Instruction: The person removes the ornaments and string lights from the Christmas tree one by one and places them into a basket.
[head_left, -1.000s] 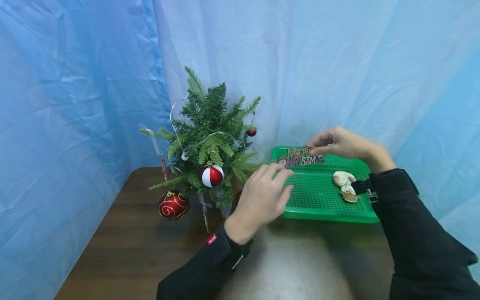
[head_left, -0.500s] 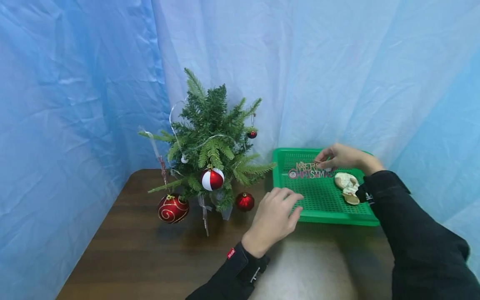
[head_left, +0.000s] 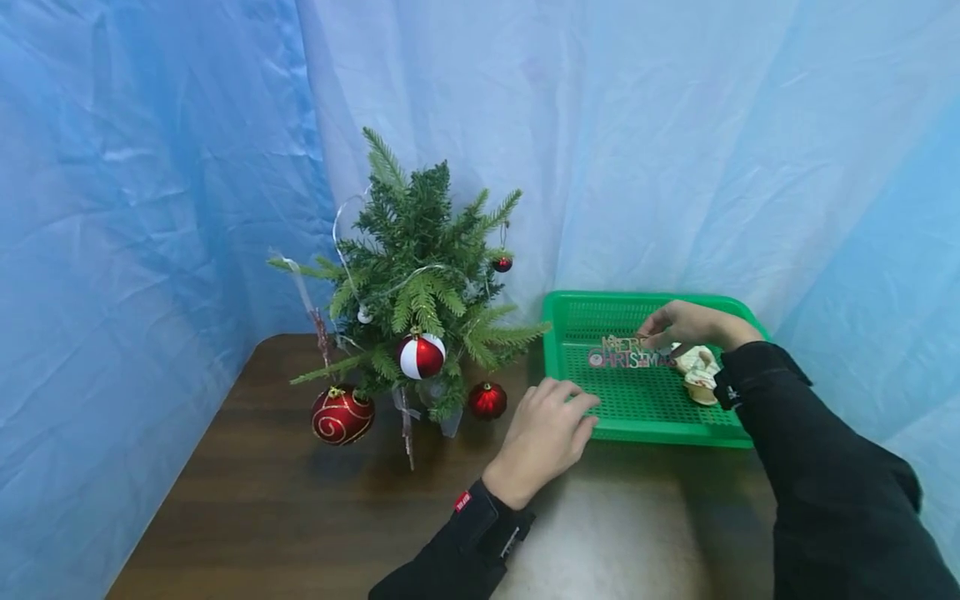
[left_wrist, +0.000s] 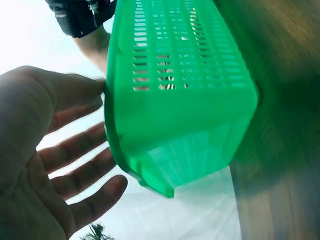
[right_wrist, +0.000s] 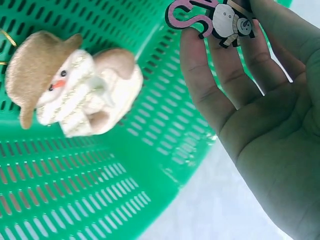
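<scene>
My right hand [head_left: 693,323] pinches a Merry Christmas letter sign [head_left: 622,360] over the inside of the green plastic basket [head_left: 660,432]. In the right wrist view, the sign's end, with pink letters and a small snowman figure [right_wrist: 227,21], shows between thumb and fingers. A plush snowman ornament [right_wrist: 80,92] with a tan hat lies in the basket below that hand. My left hand [head_left: 542,437] is beside the basket's front left corner, holding nothing. Seen from the left wrist, its fingers are spread and loosely bent, with the thumb tip right at the basket rim [left_wrist: 111,100].
Left of the basket stands a small Christmas tree [head_left: 420,250]. On it hang a large red bauble [head_left: 342,414], a red-and-white bauble [head_left: 422,357] and several other ornaments. One branch reaches the basket's left rim. Blue curtains [head_left: 637,150] surround the brown table [head_left: 300,517].
My right hand has lowered the sign into the basket and shifted slightly right. My left hand has moved right and down, away from the tree, uncovering a red bauble.
</scene>
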